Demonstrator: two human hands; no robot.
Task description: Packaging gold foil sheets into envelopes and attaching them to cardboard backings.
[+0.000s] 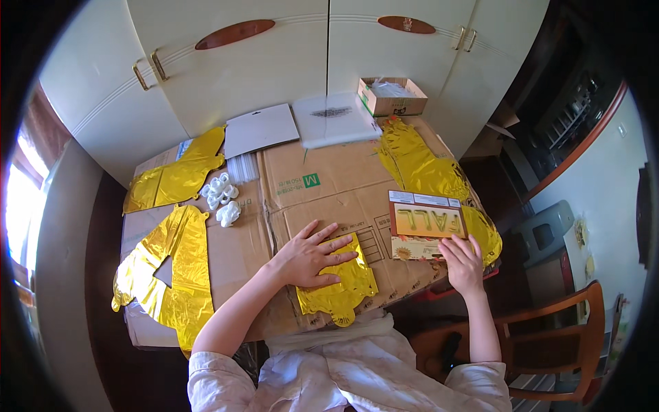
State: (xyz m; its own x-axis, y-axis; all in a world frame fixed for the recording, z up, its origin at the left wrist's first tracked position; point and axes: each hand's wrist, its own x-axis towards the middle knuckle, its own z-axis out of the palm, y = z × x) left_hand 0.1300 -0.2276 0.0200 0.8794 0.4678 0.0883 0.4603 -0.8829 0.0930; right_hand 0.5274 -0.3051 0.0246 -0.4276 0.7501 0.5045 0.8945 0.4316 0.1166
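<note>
A folded gold foil balloon (347, 292) lies at the near edge of the cardboard-covered table. My left hand (312, 257) rests flat across its upper left part, fingers spread toward the right. To the right is a printed card (427, 223) with gold lettering on an autumn-coloured ground. The fingers of my right hand (463, 263) lie over the card's lower right corner; the thumb is hidden, and the hand appears to grip the edge. More gold foil balloons (425, 165) are piled along the right side, partly behind the card.
On the left lie two gold foil balloons (182, 168) (185, 261) and white ribbon rolls (221, 192) beside clear straws (242, 168). Along the back are a white card sheet (262, 130), a stack of clear bags (333, 122) and a small open box (395, 104). A wooden chair (583, 343) stands at right.
</note>
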